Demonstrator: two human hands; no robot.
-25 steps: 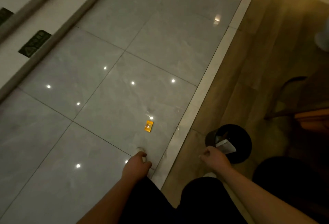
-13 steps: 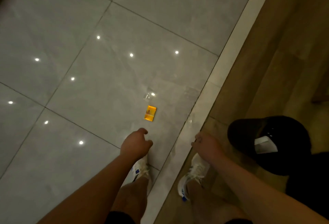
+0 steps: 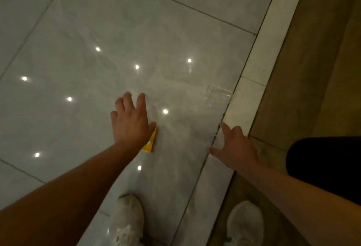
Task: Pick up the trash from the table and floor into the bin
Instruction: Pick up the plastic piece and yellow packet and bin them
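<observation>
A small yellow wrapper (image 3: 150,144) lies on the glossy grey floor tile. My left hand (image 3: 130,120) hovers right over it with fingers spread, covering most of it; only its lower right part shows, and whether the hand touches it is unclear. My right hand (image 3: 234,148) is spread open over the white border strip, holding nothing. A clear plastic scrap (image 3: 218,94) lies on the tile further ahead, near the strip. The black bin (image 3: 324,167) shows at the right edge as a dark shape.
A white border strip (image 3: 259,66) separates the grey tiles from the brown wood floor (image 3: 316,70) on the right. My two white shoes (image 3: 128,220) stand at the bottom, one on each side of the strip. Ceiling lights reflect as bright spots on the tile.
The view has dropped closer to the floor. My left hand went forward over the yellow wrapper and opened its fingers. My right hand opened too. The bin slid toward the right edge.
</observation>
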